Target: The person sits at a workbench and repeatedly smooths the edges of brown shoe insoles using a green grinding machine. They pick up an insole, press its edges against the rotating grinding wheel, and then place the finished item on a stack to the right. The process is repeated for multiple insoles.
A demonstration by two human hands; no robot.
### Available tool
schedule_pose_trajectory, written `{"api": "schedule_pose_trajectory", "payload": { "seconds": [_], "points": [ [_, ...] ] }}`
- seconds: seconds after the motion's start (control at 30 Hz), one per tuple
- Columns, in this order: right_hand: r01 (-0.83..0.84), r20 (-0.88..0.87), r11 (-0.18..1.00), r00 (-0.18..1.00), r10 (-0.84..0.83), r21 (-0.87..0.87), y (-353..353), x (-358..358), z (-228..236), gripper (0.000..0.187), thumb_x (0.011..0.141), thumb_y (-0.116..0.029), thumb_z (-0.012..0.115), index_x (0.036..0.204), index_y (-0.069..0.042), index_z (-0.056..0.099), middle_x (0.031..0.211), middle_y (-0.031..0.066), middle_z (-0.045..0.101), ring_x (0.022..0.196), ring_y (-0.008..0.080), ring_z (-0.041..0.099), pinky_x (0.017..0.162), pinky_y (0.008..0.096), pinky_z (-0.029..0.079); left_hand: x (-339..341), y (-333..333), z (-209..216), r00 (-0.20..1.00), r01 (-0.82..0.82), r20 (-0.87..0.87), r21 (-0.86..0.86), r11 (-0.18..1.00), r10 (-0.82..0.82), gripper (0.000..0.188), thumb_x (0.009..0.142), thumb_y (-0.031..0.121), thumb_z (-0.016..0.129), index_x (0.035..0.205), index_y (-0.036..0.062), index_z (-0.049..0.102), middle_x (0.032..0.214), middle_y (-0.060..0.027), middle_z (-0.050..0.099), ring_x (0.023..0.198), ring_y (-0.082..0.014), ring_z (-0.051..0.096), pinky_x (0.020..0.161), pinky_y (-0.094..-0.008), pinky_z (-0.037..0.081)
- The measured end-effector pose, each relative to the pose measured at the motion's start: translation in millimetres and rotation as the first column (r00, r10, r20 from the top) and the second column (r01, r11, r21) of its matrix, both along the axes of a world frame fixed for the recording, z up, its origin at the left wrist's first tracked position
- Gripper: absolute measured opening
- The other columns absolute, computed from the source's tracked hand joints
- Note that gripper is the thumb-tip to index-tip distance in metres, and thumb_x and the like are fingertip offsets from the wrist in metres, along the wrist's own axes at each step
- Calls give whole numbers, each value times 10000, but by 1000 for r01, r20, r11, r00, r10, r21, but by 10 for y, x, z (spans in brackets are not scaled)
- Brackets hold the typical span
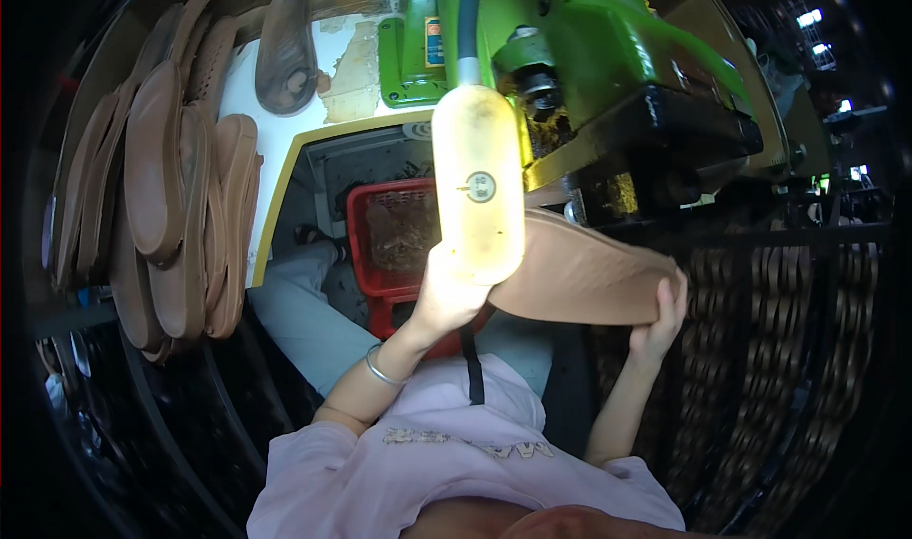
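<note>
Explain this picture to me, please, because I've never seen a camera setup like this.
It's one fisheye view from a camera on someone's head, looking down, so straight edges bend. There's no robot, just bare hands. The right hand grips one end of a brown shoe sole; the left hand is at the other, fingers partly hidden by a glowing lamp. Beyond is a green machine. A darker sole lies on the white tabletop, with piled brown soles leftward.
</note>
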State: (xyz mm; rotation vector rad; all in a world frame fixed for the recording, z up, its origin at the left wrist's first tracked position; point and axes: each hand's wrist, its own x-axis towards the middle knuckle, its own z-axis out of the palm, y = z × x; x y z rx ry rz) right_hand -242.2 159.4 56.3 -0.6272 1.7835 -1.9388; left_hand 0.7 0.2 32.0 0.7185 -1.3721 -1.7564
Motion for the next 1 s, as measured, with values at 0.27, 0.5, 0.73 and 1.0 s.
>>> {"api": "schedule_pose_trajectory", "payload": {
  "seconds": [0.27,0.5,0.73,1.0],
  "points": [
    [-215,53,967,973,224,-138,-826,-393,145,323,896,-92,581,1193,5,499,1128,112,578,1049,205,562,929,331,451,112,-81,55,983,-167,-82,-9,986,165,273,815,-10,608,1083,-56,590,985,-90,646,901,-128,596,830,-269,475],
    [-314,180,929,920,349,-195,-1067,-416,-154,332,828,23,514,1159,-4,523,1025,85,616,870,151,617,775,266,503,551,-227,172,992,-124,-19,-96,988,123,306,804,10,638,1096,-62,581,1062,-129,648,989,-167,617,894,-288,472],
    [-434,50,860,885,462,-267,-1178,31,-233,294,875,-86,518,1132,44,574,1028,113,638,893,190,636,793,320,530,960,-266,42,986,-160,-31,31,987,161,323,805,-2,621,1121,-54,584,1044,-103,654,976,-145,613,886,-269,465],
    [-467,28,860,875,482,-206,-1174,671,-153,397,861,-22,563,1243,37,473,1119,107,588,972,181,590,891,301,464,1480,-251,65,961,-264,96,25,964,260,343,799,67,611,1118,-56,589,1007,-106,651,927,-146,612,858,-264,463]
  ]
}}
